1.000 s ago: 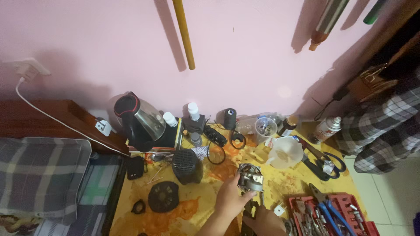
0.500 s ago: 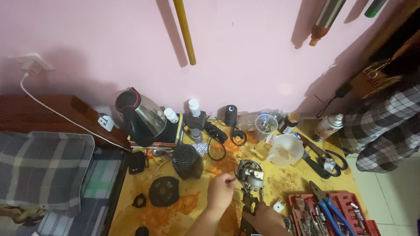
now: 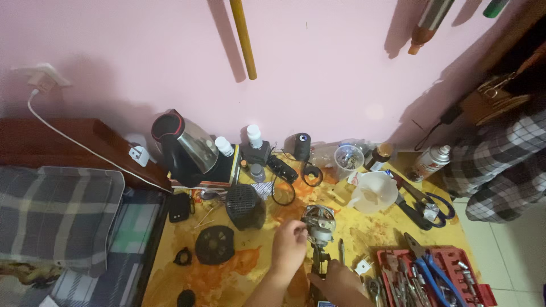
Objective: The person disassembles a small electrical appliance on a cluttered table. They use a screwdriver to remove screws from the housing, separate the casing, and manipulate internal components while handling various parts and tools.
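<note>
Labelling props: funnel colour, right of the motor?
White funnel, translucent plastic; head view shows it best.

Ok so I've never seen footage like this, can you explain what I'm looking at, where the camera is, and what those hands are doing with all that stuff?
The camera sits on a person's head and looks down at a yellow, stained work surface against a pink wall. The two bare hands at the bottom are that person's own. The left hand touches a small metal motor part with its fingertips. The right hand holds a dark tool set against that part from below. Around them lie a black fan grille, a round black cover, an electric kettle, a white funnel, scissors, a spray can and a red tray of tools.
</note>
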